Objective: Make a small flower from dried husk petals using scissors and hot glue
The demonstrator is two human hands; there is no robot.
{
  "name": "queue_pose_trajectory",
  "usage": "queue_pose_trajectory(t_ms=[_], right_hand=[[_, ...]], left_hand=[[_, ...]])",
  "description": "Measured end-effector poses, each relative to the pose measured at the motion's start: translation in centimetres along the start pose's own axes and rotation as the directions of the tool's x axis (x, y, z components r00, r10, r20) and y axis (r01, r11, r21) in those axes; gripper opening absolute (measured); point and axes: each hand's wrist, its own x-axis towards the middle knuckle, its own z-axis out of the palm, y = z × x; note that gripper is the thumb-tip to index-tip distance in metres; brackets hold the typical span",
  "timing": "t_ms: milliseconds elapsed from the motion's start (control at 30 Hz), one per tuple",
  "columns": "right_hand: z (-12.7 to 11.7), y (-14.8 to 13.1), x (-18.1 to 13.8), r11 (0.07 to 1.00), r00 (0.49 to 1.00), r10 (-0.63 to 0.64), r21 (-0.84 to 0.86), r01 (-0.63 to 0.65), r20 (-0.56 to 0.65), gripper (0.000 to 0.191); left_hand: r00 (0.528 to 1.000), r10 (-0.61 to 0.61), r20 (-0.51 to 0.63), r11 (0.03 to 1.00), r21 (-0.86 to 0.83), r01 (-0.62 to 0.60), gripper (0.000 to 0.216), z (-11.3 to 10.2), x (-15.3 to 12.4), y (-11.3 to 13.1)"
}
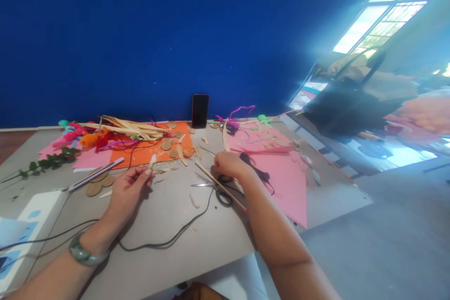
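Observation:
My left hand (130, 190) is closed in a pinch on a small pale husk-like strip (153, 161), which points up from the fingertips. To the right, my right hand (228, 165) is curled closed over the table. Its fingertips are turned away, so what they hold, if anything, is hidden. Just below it lie black-handled scissors (223, 198), blades apart and pointing left. A thin wooden stick (232, 196) crosses over them. Between the hands, pale scraps (165, 168) are scattered on the grey table (168, 211).
Behind my left hand are an orange sheet (183, 133), wooden discs (167, 144), a bundle of pale strips (130, 127) and colourful yarn (91, 138). A phone (200, 111) leans on the blue wall (176, 33). Pink paper (290, 192) lies right; a black cable (165, 244) crosses in front.

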Motion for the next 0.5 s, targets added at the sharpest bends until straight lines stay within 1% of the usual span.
queue_pose_trajectory(t_ms=[133, 267, 400, 500], right_hand=[[-0.1, 0.1, 0.1, 0.999, 0.999, -0.04, -0.006, 0.04, -0.015, 0.017], [0.2, -0.5, 0.3, 0.995, 0.995, -0.095, -0.009, 0.095, -0.009, 0.018], [1.0, -0.8, 0.6, 0.995, 0.995, -0.102, -0.001, 0.102, -0.008, 0.021], [1.3, -0.4, 0.9, 0.995, 0.996, -0.093, 0.044, 0.093, -0.017, 0.019]], left_hand=[[1.0, 0.004, 0.009, 1.0, -0.01, -0.004, 0.028, -0.1, 0.0, -0.3], [1.0, 0.007, 0.007, 1.0, -0.014, -0.007, 0.027, -0.1, 0.0, -0.4], [1.0, 0.007, 0.002, 1.0, -0.021, -0.007, 0.027, 0.1, 0.0, -0.1], [1.0, 0.007, 0.009, 1.0, -0.008, -0.007, 0.028, 0.0, 0.0, -0.1]])
